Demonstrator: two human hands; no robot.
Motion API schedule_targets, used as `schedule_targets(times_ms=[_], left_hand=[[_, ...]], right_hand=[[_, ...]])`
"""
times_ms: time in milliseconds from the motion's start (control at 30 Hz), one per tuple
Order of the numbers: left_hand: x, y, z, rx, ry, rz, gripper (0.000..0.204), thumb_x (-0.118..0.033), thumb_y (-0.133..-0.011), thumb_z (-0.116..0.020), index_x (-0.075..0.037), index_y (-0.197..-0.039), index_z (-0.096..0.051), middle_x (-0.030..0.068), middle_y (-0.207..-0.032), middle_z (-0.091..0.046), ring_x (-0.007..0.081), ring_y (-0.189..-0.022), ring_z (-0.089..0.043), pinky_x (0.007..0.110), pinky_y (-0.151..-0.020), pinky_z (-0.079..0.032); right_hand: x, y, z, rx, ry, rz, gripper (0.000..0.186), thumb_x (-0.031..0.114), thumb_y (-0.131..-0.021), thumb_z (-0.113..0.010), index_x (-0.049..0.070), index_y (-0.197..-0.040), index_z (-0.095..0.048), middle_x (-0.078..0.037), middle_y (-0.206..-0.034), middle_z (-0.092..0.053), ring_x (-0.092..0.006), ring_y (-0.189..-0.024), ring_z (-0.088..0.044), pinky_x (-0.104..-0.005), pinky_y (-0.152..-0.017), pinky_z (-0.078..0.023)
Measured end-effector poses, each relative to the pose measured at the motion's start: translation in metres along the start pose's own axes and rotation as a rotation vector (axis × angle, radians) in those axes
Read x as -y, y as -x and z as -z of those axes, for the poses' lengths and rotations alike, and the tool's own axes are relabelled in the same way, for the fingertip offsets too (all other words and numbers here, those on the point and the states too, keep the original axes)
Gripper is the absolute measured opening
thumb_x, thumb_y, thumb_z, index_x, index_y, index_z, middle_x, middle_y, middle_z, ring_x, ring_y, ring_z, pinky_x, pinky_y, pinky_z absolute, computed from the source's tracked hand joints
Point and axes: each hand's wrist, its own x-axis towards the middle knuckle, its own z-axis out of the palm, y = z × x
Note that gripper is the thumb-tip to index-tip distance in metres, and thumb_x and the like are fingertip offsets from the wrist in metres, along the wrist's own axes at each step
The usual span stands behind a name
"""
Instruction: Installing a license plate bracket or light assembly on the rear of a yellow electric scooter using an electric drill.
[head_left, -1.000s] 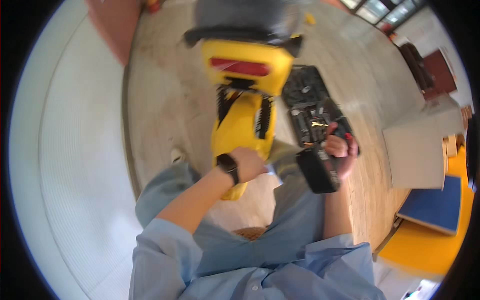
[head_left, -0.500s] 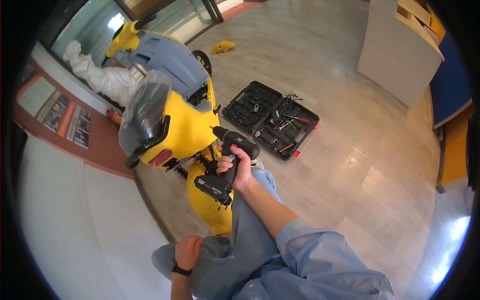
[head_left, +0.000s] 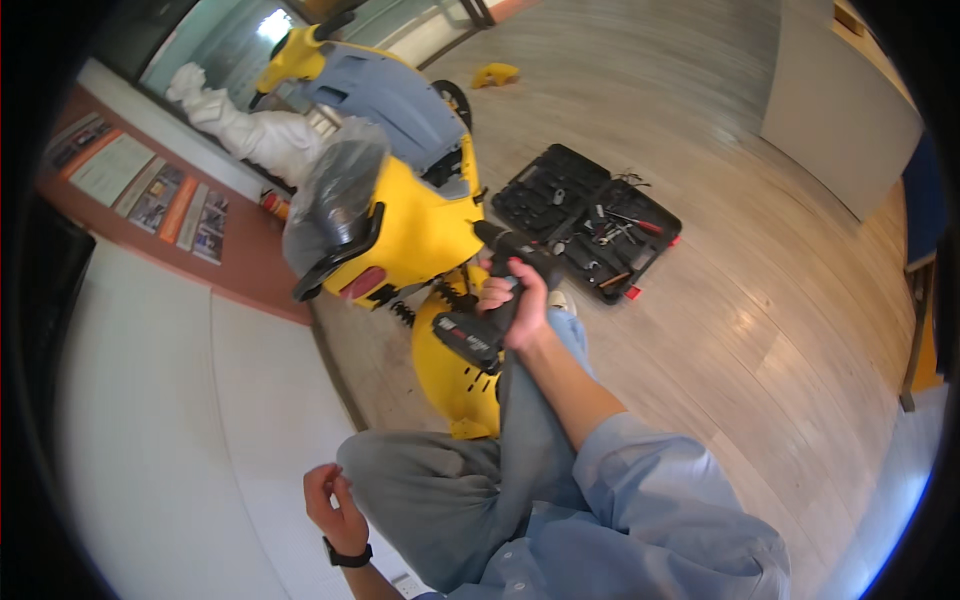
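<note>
My right hand (head_left: 517, 305) is wrapped round the handle of a black cordless drill (head_left: 508, 262), raised above my bent legs. The drill's chuck points up and left, toward the rear of a yellow and grey wheeled machine (head_left: 425, 215). Partly behind the battery and my leg is a curved yellow cover (head_left: 450, 390) with slots, below the machine. My left hand (head_left: 335, 508), with a dark watch at the wrist, hovers beside my left knee. Its fingers are loosely curled, the thumb a little apart, and I see nothing held.
An opened black toolbox (head_left: 585, 220) with several hand tools lies on the floor right of the machine. Farther off is a small yellow part (head_left: 495, 75). A white wall panel (head_left: 150, 370) borders the left; a pale desk (head_left: 835, 110) stands at the far right.
My left hand has come off my knee and moved left, its fingers loosening. The right hand still grips the drill. The whole view has shifted, so the machine and toolbox appear farther right.
</note>
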Motion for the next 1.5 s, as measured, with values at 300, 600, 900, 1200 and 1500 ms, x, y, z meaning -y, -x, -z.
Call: schedule_targets(times_ms=[300,600,900,1200,1500], left_hand=[[0.077,0.013,-0.015,0.138,0.214,0.247,0.030,-0.020,-0.101,-0.043,0.000,-0.092,-0.062,0.0058,-0.077,-0.063,0.0115,-0.068,-0.057,0.024,-0.056,-0.043],[0.115,0.059,-0.159,0.656,0.697,0.449,0.050,-0.035,-0.101,-0.035,-0.004,-0.140,-0.042,0.0128,-0.140,-0.048,0.0242,-0.129,-0.044,0.036,-0.107,-0.033],[0.009,0.026,-0.238,1.303,0.338,0.558,0.053,-0.039,-0.100,-0.033,-0.005,-0.139,-0.043,0.0147,-0.141,-0.047,0.0272,-0.131,-0.043,0.037,-0.106,-0.032],[0.026,-0.122,-0.369,1.099,-0.345,-0.363,0.030,-0.023,-0.089,-0.058,0.002,-0.103,-0.067,0.0145,-0.092,-0.071,0.0226,-0.083,-0.069,0.035,-0.068,-0.053],[0.021,-0.257,-0.657,0.966,0.227,-0.059,0.016,-0.019,-0.081,-0.064,-0.006,-0.090,-0.065,0.0139,-0.084,-0.069,0.0314,-0.078,-0.067,0.038,-0.072,-0.054]], right_hand=[[0.038,0.035,-0.034,0.044,0.002,0.091,0.036,0.027,-0.085,-0.059,0.002,-0.111,-0.053,0.004,-0.065,-0.043,-0.0068,-0.054,-0.042,-0.0234,-0.055,-0.040],[0.090,0.101,-0.044,0.148,0.175,0.105,0.044,0.026,-0.089,-0.057,-0.004,-0.120,-0.050,0.004,-0.065,-0.041,-0.0063,-0.054,-0.040,-0.0233,-0.058,-0.039],[0.164,0.218,-0.088,0.164,0.442,0.318,0.046,0.027,-0.091,-0.055,-0.006,-0.124,-0.048,0.004,-0.066,-0.040,-0.0062,-0.054,-0.041,-0.0232,-0.057,-0.039],[0.168,0.284,-0.083,-0.038,0.372,0.529,0.051,0.029,-0.090,-0.057,-0.002,-0.129,-0.046,0.005,-0.065,-0.039,-0.0059,-0.052,-0.039,-0.0232,-0.053,-0.037],[0.193,0.270,-0.076,-0.443,0.333,0.664,0.059,0.032,-0.087,-0.057,0.000,-0.134,-0.040,0.003,-0.062,-0.038,-0.0061,-0.046,-0.035,-0.0245,-0.046,-0.032]])
